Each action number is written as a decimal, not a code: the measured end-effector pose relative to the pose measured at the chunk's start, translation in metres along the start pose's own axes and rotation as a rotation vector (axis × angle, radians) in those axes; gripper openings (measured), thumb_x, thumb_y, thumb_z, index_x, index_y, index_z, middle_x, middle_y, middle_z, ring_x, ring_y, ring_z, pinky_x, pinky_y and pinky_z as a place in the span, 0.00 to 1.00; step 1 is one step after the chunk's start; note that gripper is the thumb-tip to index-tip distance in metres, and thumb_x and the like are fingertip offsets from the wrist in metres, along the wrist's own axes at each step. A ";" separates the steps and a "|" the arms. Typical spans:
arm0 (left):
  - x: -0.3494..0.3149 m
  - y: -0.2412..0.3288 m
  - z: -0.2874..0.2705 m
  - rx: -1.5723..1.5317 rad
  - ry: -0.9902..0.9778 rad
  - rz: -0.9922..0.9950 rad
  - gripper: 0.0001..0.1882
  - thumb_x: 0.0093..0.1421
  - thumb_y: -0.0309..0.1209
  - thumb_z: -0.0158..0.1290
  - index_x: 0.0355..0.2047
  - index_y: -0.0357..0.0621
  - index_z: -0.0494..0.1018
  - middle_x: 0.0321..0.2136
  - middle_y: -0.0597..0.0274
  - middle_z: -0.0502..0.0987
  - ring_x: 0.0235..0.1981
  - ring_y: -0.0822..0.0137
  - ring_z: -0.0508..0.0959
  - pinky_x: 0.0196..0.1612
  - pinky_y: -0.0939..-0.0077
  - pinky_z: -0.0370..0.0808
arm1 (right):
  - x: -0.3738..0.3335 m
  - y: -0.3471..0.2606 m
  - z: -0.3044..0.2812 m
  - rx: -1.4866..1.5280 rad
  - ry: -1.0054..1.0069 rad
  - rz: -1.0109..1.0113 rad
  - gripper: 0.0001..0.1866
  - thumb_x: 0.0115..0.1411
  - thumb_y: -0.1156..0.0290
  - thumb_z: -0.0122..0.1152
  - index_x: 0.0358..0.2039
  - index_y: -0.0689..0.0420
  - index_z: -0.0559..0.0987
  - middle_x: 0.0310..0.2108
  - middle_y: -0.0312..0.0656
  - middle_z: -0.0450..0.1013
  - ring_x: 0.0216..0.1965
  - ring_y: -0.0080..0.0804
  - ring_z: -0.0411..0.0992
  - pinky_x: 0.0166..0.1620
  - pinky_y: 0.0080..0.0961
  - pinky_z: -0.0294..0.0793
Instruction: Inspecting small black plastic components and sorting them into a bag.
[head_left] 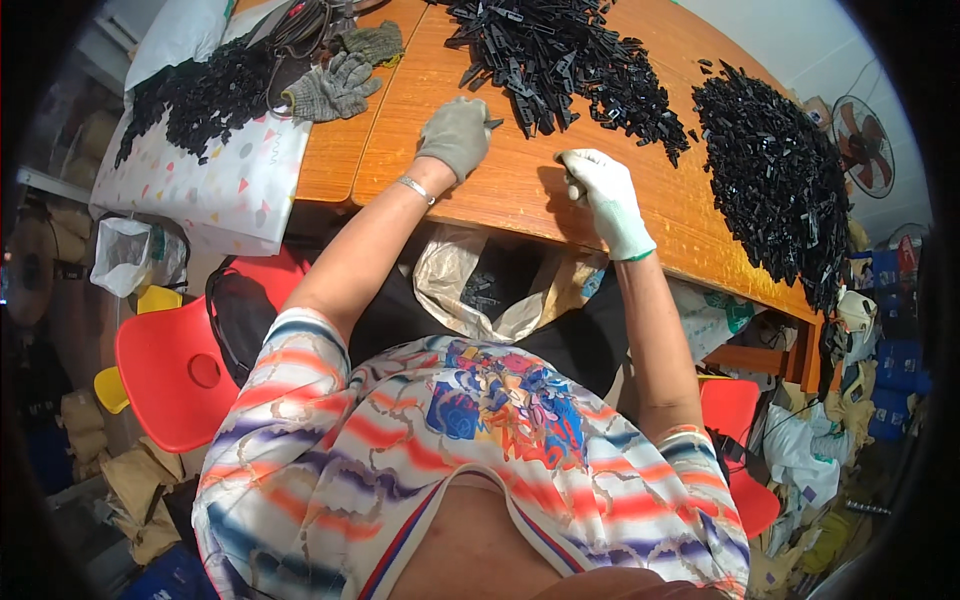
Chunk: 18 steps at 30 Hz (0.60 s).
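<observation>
My left hand [456, 134], in a grey glove, rests palm down on the orange wooden table [520, 190], its fingertips on a small black plastic piece [493, 124] at the edge of a heap of black plastic parts [560, 55]. My right hand [606, 200], in a white glove, is closed near the table's front edge; what it holds is hidden. A second, larger heap of black parts [775, 180] lies to the right.
A plastic bag [470, 290] with a few black parts hangs open under the table edge at my lap. Spare grey gloves [340, 85] and another black pile [200, 95] lie at the left on a patterned sheet. Red chairs [170, 370] stand beside me; a fan [865, 145] stands at the right.
</observation>
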<state>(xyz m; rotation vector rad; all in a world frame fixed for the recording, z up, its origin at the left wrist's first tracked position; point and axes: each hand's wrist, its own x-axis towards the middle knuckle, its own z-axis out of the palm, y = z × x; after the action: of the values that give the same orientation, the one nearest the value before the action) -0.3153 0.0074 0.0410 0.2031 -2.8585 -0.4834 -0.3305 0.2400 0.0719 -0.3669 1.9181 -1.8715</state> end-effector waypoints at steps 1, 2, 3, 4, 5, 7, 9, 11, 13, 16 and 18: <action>0.000 0.001 0.000 0.000 0.001 -0.001 0.10 0.58 0.31 0.51 0.38 0.42 0.72 0.36 0.49 0.76 0.40 0.50 0.77 0.41 0.57 0.74 | -0.002 0.000 0.003 -0.001 -0.001 -0.001 0.12 0.60 0.70 0.56 0.40 0.64 0.78 0.25 0.31 0.71 0.22 0.14 0.65 0.25 0.13 0.63; -0.001 0.003 -0.001 0.037 0.000 -0.001 0.11 0.57 0.32 0.51 0.40 0.42 0.72 0.36 0.49 0.76 0.40 0.51 0.77 0.41 0.57 0.74 | -0.004 0.000 0.008 0.074 -0.023 0.033 0.13 0.60 0.70 0.56 0.41 0.64 0.78 0.26 0.31 0.71 0.23 0.15 0.65 0.26 0.13 0.63; -0.002 0.004 -0.001 0.075 -0.002 -0.002 0.12 0.57 0.32 0.52 0.41 0.42 0.71 0.36 0.49 0.76 0.41 0.51 0.77 0.42 0.57 0.74 | -0.005 0.000 0.013 0.149 -0.046 0.066 0.14 0.60 0.70 0.56 0.43 0.64 0.78 0.27 0.31 0.71 0.23 0.15 0.66 0.27 0.13 0.64; -0.004 0.005 -0.002 0.073 -0.003 0.000 0.12 0.57 0.32 0.52 0.41 0.42 0.71 0.36 0.49 0.76 0.41 0.51 0.77 0.42 0.57 0.74 | -0.005 -0.002 0.015 0.138 -0.059 0.100 0.15 0.60 0.70 0.56 0.45 0.64 0.77 0.29 0.31 0.71 0.25 0.15 0.66 0.28 0.12 0.65; -0.008 0.006 -0.002 0.040 0.026 0.004 0.13 0.57 0.31 0.52 0.42 0.41 0.71 0.36 0.48 0.76 0.40 0.50 0.77 0.41 0.57 0.74 | -0.006 -0.001 0.017 0.138 -0.057 0.102 0.15 0.60 0.70 0.56 0.45 0.64 0.77 0.29 0.31 0.71 0.25 0.15 0.66 0.28 0.12 0.65; -0.015 0.004 0.001 0.006 0.055 0.007 0.13 0.57 0.31 0.53 0.42 0.41 0.71 0.36 0.47 0.76 0.40 0.50 0.77 0.41 0.57 0.74 | -0.006 -0.002 0.023 0.094 -0.077 0.049 0.16 0.59 0.71 0.56 0.46 0.63 0.77 0.30 0.31 0.72 0.27 0.14 0.67 0.30 0.12 0.66; -0.023 -0.001 0.010 -0.395 0.200 -0.045 0.14 0.57 0.29 0.53 0.43 0.39 0.70 0.33 0.52 0.77 0.35 0.58 0.78 0.36 0.65 0.75 | -0.006 -0.006 0.032 0.059 -0.056 0.022 0.15 0.59 0.71 0.56 0.46 0.63 0.77 0.30 0.31 0.73 0.26 0.14 0.67 0.30 0.12 0.66; -0.029 0.006 0.011 -0.798 0.108 -0.121 0.14 0.60 0.29 0.52 0.45 0.38 0.69 0.35 0.55 0.76 0.32 0.64 0.76 0.34 0.71 0.74 | -0.006 -0.005 0.039 0.025 -0.032 0.000 0.15 0.59 0.71 0.56 0.46 0.63 0.77 0.30 0.31 0.73 0.26 0.14 0.67 0.30 0.12 0.67; -0.041 0.031 -0.013 -1.295 -0.109 -0.274 0.13 0.66 0.30 0.46 0.48 0.35 0.66 0.33 0.62 0.74 0.26 0.79 0.71 0.28 0.86 0.69 | -0.002 -0.002 0.043 -0.009 0.065 -0.091 0.15 0.60 0.70 0.56 0.45 0.63 0.78 0.29 0.32 0.74 0.25 0.14 0.67 0.30 0.13 0.67; -0.052 0.032 -0.015 -1.577 -0.215 -0.289 0.14 0.67 0.32 0.44 0.48 0.35 0.66 0.30 0.64 0.73 0.22 0.79 0.69 0.25 0.86 0.67 | -0.004 -0.014 0.058 -0.090 0.159 -0.159 0.13 0.61 0.70 0.57 0.44 0.63 0.78 0.30 0.34 0.75 0.24 0.14 0.67 0.29 0.13 0.68; -0.059 0.042 -0.020 -1.589 -0.188 -0.234 0.14 0.68 0.34 0.43 0.47 0.36 0.66 0.26 0.67 0.71 0.21 0.80 0.67 0.23 0.87 0.65 | -0.004 -0.017 0.063 -0.042 0.200 -0.182 0.13 0.61 0.71 0.58 0.43 0.64 0.78 0.31 0.35 0.76 0.24 0.14 0.67 0.29 0.13 0.68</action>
<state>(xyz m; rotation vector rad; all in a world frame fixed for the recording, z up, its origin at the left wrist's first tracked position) -0.2578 0.0503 0.0614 0.1634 -1.7250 -2.5457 -0.2988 0.1850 0.0893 -0.3918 2.1198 -2.0542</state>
